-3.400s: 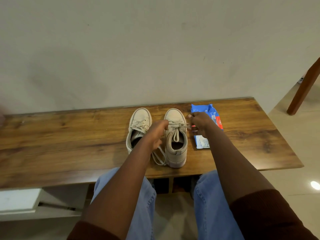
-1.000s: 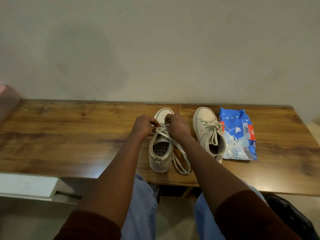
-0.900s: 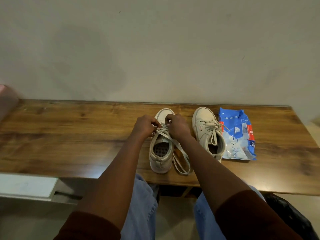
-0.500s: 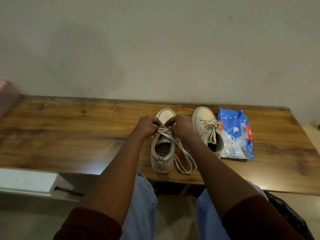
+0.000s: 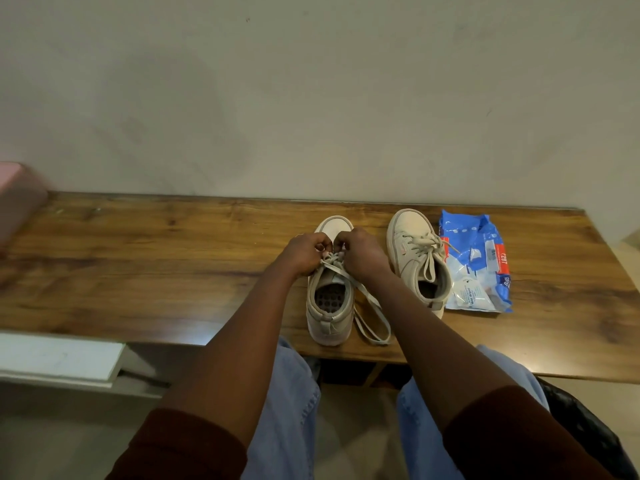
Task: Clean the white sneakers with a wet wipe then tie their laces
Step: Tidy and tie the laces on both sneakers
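- Sneakers are sitting side by side on the wooden counter [image 5: 138, 271], toes pointing toward the far wall, heels toward the near edge.
- Left sneaker [image 5: 329, 306] is lying near the counter's near edge, its opening showing a dotted insole.
- Left hand [image 5: 301, 252] and right hand [image 5: 360, 254] are meeting over the left sneaker's tongue, knuckles almost touching.
- Fingers of both hands are curling in and pinching the lace [image 5: 367, 306] at the top eyelets; the exact fingertip contact is hidden behind the knuckles.
- Loose lengths of that lace are trailing down the sneaker's right side and lying in a loop on the counter, close to the near edge.
- Right sneaker [image 5: 412, 251] is standing just to the right, its lace [image 5: 429, 258] looking already knotted, with loops hanging into the opening.
- Blue wet-wipe pack [image 5: 478, 268] is lying flat, touching or just beside the right sneaker's right side.
- Pink object [image 5: 17, 199] is showing at the far left edge, blurred.
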